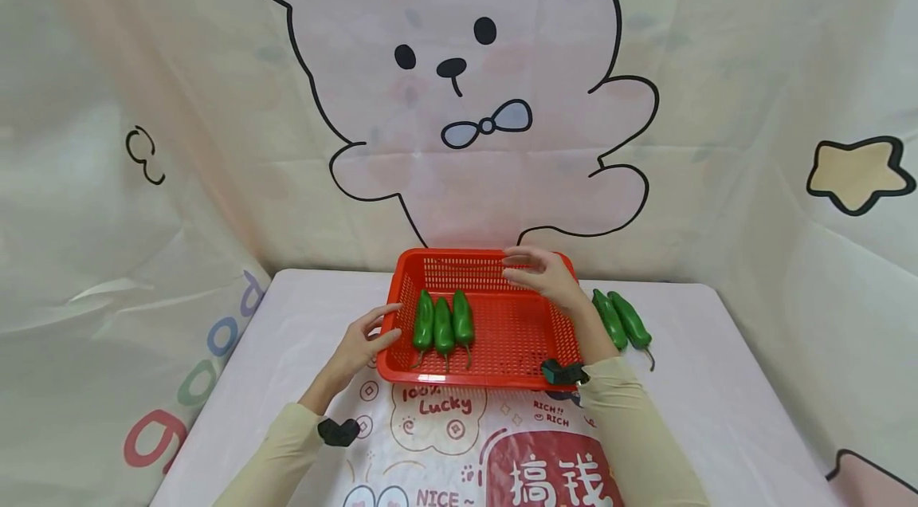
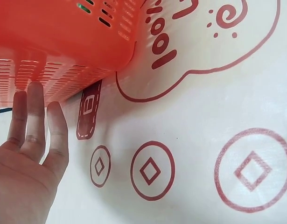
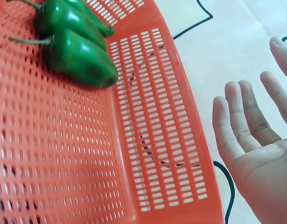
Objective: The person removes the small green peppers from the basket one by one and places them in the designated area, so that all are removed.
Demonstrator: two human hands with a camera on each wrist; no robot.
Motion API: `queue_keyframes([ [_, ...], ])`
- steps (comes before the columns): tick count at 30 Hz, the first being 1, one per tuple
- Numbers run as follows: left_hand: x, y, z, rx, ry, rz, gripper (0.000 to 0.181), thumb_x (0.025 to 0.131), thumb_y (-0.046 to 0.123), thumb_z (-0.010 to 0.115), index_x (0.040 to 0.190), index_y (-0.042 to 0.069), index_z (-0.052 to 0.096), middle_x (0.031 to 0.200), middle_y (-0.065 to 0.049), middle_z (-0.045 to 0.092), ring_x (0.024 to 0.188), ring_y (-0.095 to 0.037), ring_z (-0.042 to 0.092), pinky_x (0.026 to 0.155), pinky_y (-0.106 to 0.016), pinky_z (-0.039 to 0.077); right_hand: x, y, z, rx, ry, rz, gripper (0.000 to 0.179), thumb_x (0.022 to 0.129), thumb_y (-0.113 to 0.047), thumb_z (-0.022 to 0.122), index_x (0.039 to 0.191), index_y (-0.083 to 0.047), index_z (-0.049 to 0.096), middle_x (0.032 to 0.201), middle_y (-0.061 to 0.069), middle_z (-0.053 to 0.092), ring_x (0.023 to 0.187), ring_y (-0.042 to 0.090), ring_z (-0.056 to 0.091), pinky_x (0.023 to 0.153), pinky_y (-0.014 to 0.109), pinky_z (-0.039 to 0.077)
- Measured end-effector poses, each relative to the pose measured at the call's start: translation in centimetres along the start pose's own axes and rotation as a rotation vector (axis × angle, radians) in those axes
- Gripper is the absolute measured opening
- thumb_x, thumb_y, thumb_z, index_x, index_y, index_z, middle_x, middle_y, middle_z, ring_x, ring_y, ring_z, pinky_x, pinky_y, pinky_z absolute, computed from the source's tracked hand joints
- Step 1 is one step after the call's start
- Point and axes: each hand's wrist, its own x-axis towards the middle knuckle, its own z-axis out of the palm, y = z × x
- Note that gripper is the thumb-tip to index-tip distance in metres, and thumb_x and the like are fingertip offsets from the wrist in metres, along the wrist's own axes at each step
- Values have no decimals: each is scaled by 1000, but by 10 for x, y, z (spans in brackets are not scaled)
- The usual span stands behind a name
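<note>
A red plastic basket point(image 1: 512, 332) with slotted walls stands on the table. Inside its left half, three green chili peppers point(image 1: 443, 325) lie side by side, stems toward the front. My left hand point(image 1: 361, 343) is at the basket's left wall, fingers extended; in the left wrist view its fingertips point(image 2: 36, 91) overlap the slotted side. Over the basket's back right part is my right hand point(image 1: 541, 276), holding nothing, with its fingers spread loosely. In the right wrist view this right hand point(image 3: 260, 144) appears beyond the rim, palm showing.
Two more green chili peppers point(image 1: 620, 320) lie on the table right of the basket, beside my right forearm. The white table cover point(image 1: 445, 423) has red printed words and coin shapes. Behind the table hangs a cloth backdrop point(image 1: 459, 172) with a cartoon animal.
</note>
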Motion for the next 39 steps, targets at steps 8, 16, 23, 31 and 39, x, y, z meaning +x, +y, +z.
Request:
queue_keyframes([
  [8, 2, -1, 0, 7, 11, -13, 52, 100, 13, 67, 149, 13, 50, 143, -26, 49, 116, -47, 59, 80, -42, 59, 8, 3, 17, -32, -14, 26, 42, 96, -6, 72, 135, 1, 59, 137, 29, 54, 115, 35, 60, 94, 45, 53],
  [16, 0, 0, 1, -3, 12, -15, 52, 100, 14, 68, 149, 15, 50, 139, -26, 51, 114, -47, 60, 80, -43, 60, 12, 7, 34, -127, -64, 94, 53, 93, -12, 77, 140, 0, 56, 137, 23, 56, 121, 37, 57, 94, 50, 51],
  [23, -1, 2, 2, -20, 18, -14, 52, 99, 13, 68, 148, 15, 51, 139, -26, 51, 115, -48, 60, 80, -43, 59, 19, 16, 46, -216, -132, 169, 63, 91, -15, 79, 145, 0, 51, 146, 23, 49, 132, 41, 45, 94, 53, 50],
  [31, 1, -1, 1, -22, 0, 15, 53, 99, 14, 69, 149, 12, 50, 137, -27, 52, 113, -48, 60, 79, -42, 60, 25, 29, 54, -169, -179, 280, 74, 88, -19, 81, 151, -5, 45, 146, 26, 43, 131, 46, 44, 97, 59, 48],
  [39, 1, -3, 1, -21, 0, 15, 54, 99, 13, 68, 150, 12, 49, 139, -27, 50, 115, -49, 59, 80, -44, 59, 25, 50, 61, -77, -138, 371, 69, 93, -18, 77, 152, -5, 45, 141, 32, 46, 114, 37, 60, 96, 53, 51],
])
